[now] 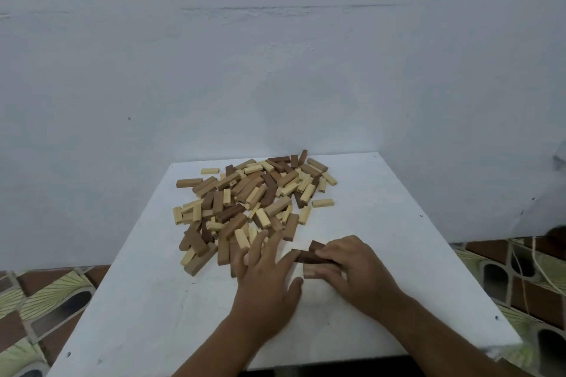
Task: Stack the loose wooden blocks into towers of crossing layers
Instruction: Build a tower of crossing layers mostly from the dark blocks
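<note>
Head view: right hand point(352, 266) fingers point(329, 269) curled, gripping dark block point(309, 255); left hand point(266, 278) fingers point(257, 246) spread, holding nothing, touching block pile point(251, 196) just beyond, on worktop point(382, 208).

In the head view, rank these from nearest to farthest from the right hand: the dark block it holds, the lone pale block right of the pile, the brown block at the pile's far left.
1. Dark block, held in the right hand.
2. Lone pale block, right of the pile, farther back.
3. Brown block, far left edge.
</note>
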Available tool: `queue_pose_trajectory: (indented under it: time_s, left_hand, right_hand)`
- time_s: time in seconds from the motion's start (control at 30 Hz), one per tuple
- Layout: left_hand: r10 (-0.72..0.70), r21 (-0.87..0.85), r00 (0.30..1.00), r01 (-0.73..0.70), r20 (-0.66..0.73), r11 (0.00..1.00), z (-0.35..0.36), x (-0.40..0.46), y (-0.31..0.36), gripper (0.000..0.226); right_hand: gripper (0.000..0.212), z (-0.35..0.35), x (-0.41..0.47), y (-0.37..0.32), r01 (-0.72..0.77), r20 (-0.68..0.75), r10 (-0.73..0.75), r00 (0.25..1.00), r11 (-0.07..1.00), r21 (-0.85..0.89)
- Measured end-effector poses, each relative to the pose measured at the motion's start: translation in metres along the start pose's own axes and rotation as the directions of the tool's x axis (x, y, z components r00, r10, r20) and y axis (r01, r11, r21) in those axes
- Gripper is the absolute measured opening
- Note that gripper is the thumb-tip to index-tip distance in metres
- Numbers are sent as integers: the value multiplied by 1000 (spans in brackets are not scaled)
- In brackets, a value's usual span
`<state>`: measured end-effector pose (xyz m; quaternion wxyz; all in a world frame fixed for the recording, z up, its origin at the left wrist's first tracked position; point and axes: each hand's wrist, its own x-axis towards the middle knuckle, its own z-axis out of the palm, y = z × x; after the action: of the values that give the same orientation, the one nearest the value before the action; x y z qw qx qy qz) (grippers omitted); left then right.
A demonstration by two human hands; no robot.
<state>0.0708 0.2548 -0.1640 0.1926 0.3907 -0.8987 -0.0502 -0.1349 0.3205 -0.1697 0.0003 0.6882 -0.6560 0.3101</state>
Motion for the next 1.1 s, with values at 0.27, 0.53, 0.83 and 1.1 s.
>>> queue_pose_trajectory:
  time_s: [0.27, 0.53, 0.83, 1.1]
  left_hand:
    - [-17, -108, 1000, 15, -23, 994, 3, 30, 44, 22]
    - [13, -125, 998, -21, -63, 992, 37, 86, 63, 38]
    - [-20, -293, 998, -1, -67, 956, 72, 150, 92, 24]
    - [-131, -481, 985, 61, -113, 875, 86, 191, 96, 18]
  right_hand:
    - [19, -37, -25, 46, -224, -174, 202, 964, 967, -123]
    - [13, -53, -8, 88, -381, -170, 370, 913, 924, -36]
    - [19, -49, 29, 124, -389, -130, 399, 908, 916, 96]
    - [13, -49, 41, 144, -295, -144, 314, 938, 945, 141]
